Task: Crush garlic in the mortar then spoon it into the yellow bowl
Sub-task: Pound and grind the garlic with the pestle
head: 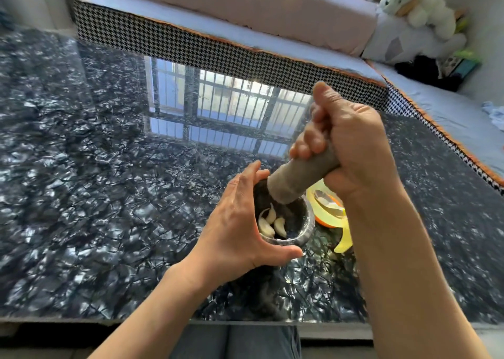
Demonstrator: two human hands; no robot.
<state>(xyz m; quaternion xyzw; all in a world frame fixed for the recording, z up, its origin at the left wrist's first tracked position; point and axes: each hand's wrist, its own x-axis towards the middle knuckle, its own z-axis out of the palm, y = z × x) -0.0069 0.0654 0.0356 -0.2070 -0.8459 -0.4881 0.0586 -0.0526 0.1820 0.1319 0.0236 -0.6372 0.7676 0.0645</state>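
While the left hand [237, 222] curls round the near-left wall of the dark grey stone mortar [305, 222], thumb at the near rim and fingers at the far rim, the right hand [351, 146] is closed in a full fist on the upper half of the thick grey stone pestle [297, 178]. Pestle axis: tilted, running from the grip at upper right down and to the left; its blunt lower end sits at the far rim of the mortar, above the contents and apart from them as far as can be judged.

Whole pale garlic cloves [271, 222] lie at the near-left of the bowl of the mortar, uncrushed. They are therefore below and nearer than the pestle tip; the stroke, in my judgement, must come down and toward the person. Crushing step: at its start.

Just right of the mortar stands the yellow bowl [312, 197] with an orange base, holding a metal spoon [327, 203], partly hidden by the right forearm. All rest on a glossy black marbled table [109, 195].
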